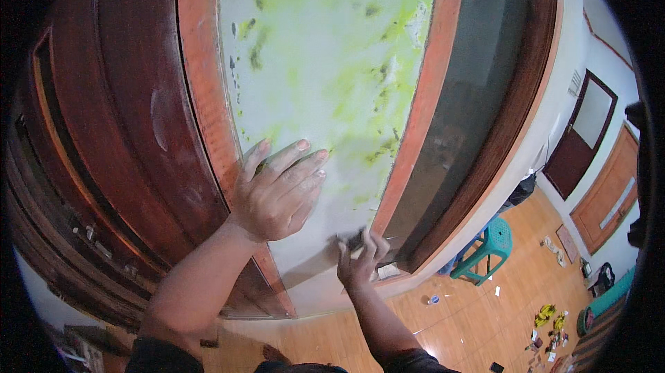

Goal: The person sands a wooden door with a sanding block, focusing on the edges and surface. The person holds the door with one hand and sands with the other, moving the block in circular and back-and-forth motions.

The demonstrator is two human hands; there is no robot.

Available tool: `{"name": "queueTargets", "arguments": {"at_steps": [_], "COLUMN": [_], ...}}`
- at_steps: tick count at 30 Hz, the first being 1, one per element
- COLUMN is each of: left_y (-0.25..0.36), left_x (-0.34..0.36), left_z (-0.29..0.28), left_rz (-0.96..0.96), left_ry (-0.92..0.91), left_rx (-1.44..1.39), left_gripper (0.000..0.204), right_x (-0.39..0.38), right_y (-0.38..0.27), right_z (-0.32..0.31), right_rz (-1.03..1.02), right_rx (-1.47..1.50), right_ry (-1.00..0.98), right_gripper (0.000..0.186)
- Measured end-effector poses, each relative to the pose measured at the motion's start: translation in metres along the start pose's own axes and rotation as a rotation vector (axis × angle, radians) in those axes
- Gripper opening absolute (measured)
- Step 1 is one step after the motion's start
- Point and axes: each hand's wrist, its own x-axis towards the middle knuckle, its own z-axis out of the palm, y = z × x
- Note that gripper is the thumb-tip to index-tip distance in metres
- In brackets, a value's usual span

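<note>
My left hand (280, 189) lies against a pale wall panel (312, 89), its dusty fingers stretched out and apart. Patches of yellow-green and dark marks show through the panel's whitish coat. Lower and to the right, my right hand (362, 256) has its fingers bent round a small dark pad (353, 240), which is against the panel near its right border. Fingers hide most of the pad, so I cannot tell its exact kind. Reddish-orange frame strips border the panel, the left strip (208, 89) beside my left hand and the right strip (422, 110) above my right hand.
Dark wooden door panels (138, 96) stand at left, a dark glass pane (478, 82) at right. A green plastic stool (493, 238) stands on the tan tiled floor (443, 324). Farther right lie bananas (545, 315) among scattered small items; a phone-like dark object (497, 367) is nearer.
</note>
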Motion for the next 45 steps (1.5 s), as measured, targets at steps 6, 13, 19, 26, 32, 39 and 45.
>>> {"name": "queueTargets", "arguments": {"at_steps": [6, 13, 19, 26, 32, 39, 45], "left_y": [0.001, 0.002, 0.004, 0.000, -0.002, -0.003, -0.003], "left_x": [0.003, -0.001, 0.003, -0.001, 0.001, -0.001, -0.002], "left_z": [0.000, -0.001, 0.001, 0.000, 0.000, -0.001, -0.001], "left_rz": [-0.017, -0.028, -0.033, -0.026, -0.027, -0.018, -0.015], "left_ry": [0.009, -0.004, 0.012, -0.019, -0.059, -0.064, -0.077], "left_rx": [0.017, 0.023, 0.060, 0.068, 0.085, 0.096, 0.098], "left_gripper": [0.010, 0.012, 0.011, 0.016, 0.016, 0.016, 0.017], "right_x": [0.105, -0.025, 0.060, 0.075, 0.006, 0.066, -0.011], "right_y": [-0.003, 0.022, 0.016, 0.009, 0.011, 0.003, 0.008], "right_z": [0.015, 0.001, 0.005, 0.013, 0.011, 0.030, 0.013], "right_rz": [-0.157, -0.092, -0.124, -0.081, -0.010, -0.062, -0.032], "right_rx": [-0.007, -0.079, -0.043, -0.036, 0.009, -0.027, -0.040], "right_ry": [0.048, -0.067, 0.032, 0.010, 0.026, -0.001, -0.043], "right_gripper": [0.067, 0.066, 0.069, 0.066, 0.071, 0.073, 0.070]}}
